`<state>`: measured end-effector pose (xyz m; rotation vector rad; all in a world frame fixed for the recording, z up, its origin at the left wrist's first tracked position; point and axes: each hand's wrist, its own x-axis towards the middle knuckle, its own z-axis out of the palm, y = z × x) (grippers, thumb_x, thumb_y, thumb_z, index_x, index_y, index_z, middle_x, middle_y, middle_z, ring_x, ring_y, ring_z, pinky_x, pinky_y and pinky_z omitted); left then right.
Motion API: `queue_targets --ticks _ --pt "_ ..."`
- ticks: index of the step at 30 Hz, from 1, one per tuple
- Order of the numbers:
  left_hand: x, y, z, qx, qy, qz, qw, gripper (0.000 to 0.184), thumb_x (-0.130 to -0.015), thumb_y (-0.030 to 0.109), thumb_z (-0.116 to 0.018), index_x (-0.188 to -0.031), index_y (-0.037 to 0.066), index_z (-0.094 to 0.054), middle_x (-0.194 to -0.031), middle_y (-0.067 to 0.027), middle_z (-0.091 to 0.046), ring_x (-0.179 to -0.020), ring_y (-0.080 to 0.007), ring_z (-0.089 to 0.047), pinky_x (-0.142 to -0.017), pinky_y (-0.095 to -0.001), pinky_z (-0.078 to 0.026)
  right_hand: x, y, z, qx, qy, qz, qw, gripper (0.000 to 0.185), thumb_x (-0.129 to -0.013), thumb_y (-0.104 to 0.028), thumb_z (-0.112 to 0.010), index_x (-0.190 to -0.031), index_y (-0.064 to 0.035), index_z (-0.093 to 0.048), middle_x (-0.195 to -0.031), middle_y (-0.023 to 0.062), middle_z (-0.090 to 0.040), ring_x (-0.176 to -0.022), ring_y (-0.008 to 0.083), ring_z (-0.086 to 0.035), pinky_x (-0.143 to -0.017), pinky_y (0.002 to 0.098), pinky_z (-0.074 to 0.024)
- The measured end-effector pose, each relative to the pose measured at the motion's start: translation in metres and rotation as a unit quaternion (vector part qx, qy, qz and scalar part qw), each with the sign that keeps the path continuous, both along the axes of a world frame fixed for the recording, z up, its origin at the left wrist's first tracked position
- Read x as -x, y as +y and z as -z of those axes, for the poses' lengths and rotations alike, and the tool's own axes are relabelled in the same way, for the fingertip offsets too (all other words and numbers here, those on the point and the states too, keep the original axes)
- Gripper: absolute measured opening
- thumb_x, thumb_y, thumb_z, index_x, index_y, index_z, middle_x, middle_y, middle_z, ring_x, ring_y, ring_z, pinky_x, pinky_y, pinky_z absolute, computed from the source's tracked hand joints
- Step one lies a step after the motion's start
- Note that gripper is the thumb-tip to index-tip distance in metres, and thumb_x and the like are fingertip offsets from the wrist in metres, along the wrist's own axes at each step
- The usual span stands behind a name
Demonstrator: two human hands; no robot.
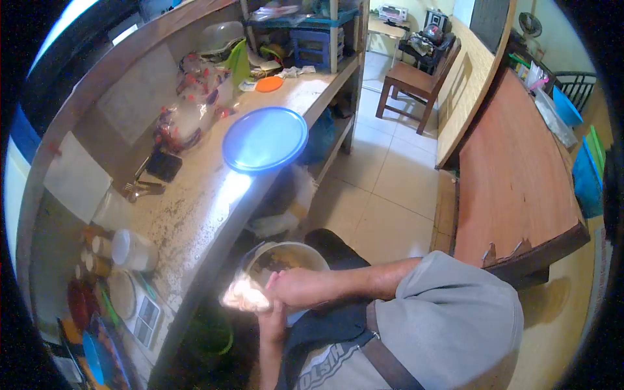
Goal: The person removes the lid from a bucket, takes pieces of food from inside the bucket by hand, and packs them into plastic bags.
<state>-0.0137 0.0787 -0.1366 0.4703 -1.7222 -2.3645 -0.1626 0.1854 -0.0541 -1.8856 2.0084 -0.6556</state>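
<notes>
A round bowl or tub (317,252) with brownish contents sits at my lap, below the counter edge. My left hand (272,313) comes up from below, its fingers around a pale, crumpled, glaring thing (244,296) beside the bowl; glare hides what kind of thing it is. My right hand (286,286) reaches in from the right at the bowl's near rim, close against that pale thing. Its fingers are largely hidden, so I cannot make out its grip.
A blue round lid (265,140) lies at the counter's edge. The counter (175,224) also bears plastic bags (185,120), a white tub (133,250), a kitchen scale (147,323) and an orange lid (269,84). A wooden chair (419,78) stands behind on the tiles.
</notes>
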Motion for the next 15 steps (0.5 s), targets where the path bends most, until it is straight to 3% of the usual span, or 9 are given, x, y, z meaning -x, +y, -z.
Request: queue_targets --ticks 1,2,6,8,11,15 --pt "0.004 0.005 -0.018 -0.033 -0.003 0.014 0.999 0.058 -0.095 0.026 -0.05 -0.142 0.0 -0.027 -0.136 -0.0082 -0.044 -0.119 -0.0175 -0.045 -0.097 -0.0297 -0.037 0.0 0.0 -0.002 0.033 -0.016 -0.034 0.999 0.02 -0.078 -0.016 -0.054 -0.092 -0.0016 -0.056 -0.071 0.019 -0.062 -0.071 0.0382 -0.065 -0.059 0.0482 -0.0523" --pt "0.011 0.02 -0.036 -0.066 0.081 0.007 0.995 0.057 -0.094 0.024 -0.051 -0.141 -0.001 -0.028 -0.136 -0.011 -0.044 -0.121 -0.0203 -0.044 -0.1 -0.0315 -0.035 0.0 0.002 -0.005 0.026 -0.027 -0.036 0.999 0.017 -0.076 -0.016 -0.055 -0.085 -0.002 -0.057 -0.075 0.02 -0.063 -0.071 0.0396 -0.063 -0.059 0.0479 -0.0513" --pt "0.019 0.024 -0.042 -0.089 0.145 -0.008 0.985 0.057 -0.093 0.022 -0.053 -0.139 -0.002 -0.03 -0.136 -0.015 -0.043 -0.123 -0.0245 -0.044 -0.103 -0.0348 -0.034 0.0 0.001 0.003 -0.002 -0.08 -0.039 0.996 0.015 -0.077 -0.016 -0.056 -0.081 -0.0023 -0.058 -0.083 0.021 -0.063 -0.077 0.0411 -0.062 -0.066 0.0496 -0.0498" --pt "0.019 0.024 -0.052 -0.076 0.16 -0.036 0.984 0.063 -0.091 0.03 -0.056 -0.136 -0.006 -0.032 -0.138 -0.02 -0.04 -0.129 -0.0284 -0.038 -0.109 -0.0393 -0.027 0.0 -0.001 0.002 0.018 -0.2 -0.073 0.977 0.021 -0.077 -0.016 -0.056 -0.092 -0.0026 -0.058 -0.092 0.0216 -0.062 -0.086 0.0418 -0.059 -0.075 0.0499 -0.0469" --pt "0.017 0.019 -0.049 -0.114 0.152 -0.036 0.981 0.054 -0.091 0.026 -0.055 -0.134 -0.002 -0.037 -0.139 -0.0188 -0.04 -0.127 -0.028 -0.04 -0.108 -0.0408 -0.028 0.003 -0.008 0.017 0.051 -0.261 -0.13 0.955 0.028 -0.081 -0.018 -0.054 -0.105 -0.003 -0.056 -0.095 0.0232 -0.061 -0.094 0.039 -0.058 -0.081 0.0471 -0.0451" --pt "0.017 0.02 -0.049 -0.157 0.143 -0.01 0.977 0.05 -0.091 0.028 -0.056 -0.129 -0.002 -0.042 -0.139 -0.0191 -0.039 -0.127 -0.0278 -0.04 -0.109 -0.0403 -0.028 0.005 -0.009 0.029 0.071 -0.333 -0.124 0.932 0.032 -0.086 -0.021 -0.054 -0.113 -0.005 -0.054 -0.093 0.0187 -0.062 -0.091 0.0316 -0.06 -0.08 0.0432 -0.0457"
